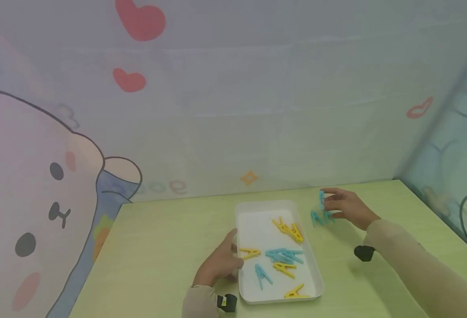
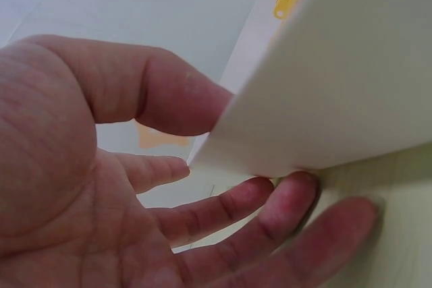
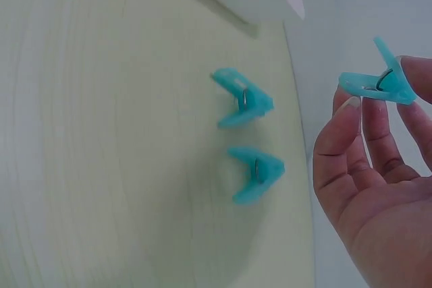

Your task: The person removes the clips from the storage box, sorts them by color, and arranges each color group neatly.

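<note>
With its thumb and fingertips my right hand (image 1: 350,207) pinches a light-blue clothespin (image 3: 381,87) above the far right part of the table. Below it, two more blue clothespins lie on the tabletop, one clothespin (image 3: 246,99) beside another clothespin (image 3: 258,175). My left hand (image 1: 219,263) holds the left side of a white tray (image 1: 255,221), thumb at the rim and fingers against its outer side and lower edge. Inside the tray lie several yellow clothespins (image 1: 284,227) and several blue clothespins (image 1: 263,276), some of them overlapping.
The light wood-grain table (image 1: 158,247) reaches back to a pale printed backdrop (image 1: 273,110) with hearts and a cartoon animal. Another backdrop panel (image 1: 452,163) borders the table on the right.
</note>
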Tool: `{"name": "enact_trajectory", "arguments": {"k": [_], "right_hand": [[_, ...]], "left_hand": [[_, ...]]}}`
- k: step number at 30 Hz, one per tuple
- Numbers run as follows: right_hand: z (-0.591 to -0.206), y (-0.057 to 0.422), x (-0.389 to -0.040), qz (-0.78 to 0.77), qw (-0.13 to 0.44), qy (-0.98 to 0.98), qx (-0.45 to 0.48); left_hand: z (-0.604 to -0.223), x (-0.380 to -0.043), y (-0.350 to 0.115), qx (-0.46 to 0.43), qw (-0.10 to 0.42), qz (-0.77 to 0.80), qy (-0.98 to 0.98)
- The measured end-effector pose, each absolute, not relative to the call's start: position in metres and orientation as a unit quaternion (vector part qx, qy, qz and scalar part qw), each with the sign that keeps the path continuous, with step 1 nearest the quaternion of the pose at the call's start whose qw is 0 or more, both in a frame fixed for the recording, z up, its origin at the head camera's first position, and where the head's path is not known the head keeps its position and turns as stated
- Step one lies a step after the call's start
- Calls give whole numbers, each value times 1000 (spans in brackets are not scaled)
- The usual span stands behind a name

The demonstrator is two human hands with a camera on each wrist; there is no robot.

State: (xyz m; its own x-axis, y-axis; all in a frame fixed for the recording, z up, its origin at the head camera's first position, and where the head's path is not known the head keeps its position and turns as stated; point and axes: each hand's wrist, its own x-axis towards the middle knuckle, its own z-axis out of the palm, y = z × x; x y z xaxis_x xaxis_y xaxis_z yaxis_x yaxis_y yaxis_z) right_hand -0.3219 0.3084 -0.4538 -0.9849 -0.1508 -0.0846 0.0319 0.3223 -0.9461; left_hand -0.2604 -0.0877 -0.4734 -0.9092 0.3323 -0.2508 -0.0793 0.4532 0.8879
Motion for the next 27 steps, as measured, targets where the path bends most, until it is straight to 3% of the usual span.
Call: {"name": "enact_trajectory", "arguments": {"k": [27], "right_hand": [[-473, 348, -316, -486, 48, 872, -26]], "left_hand": [[-486, -266, -89, 89, 189, 526, 824]]}}
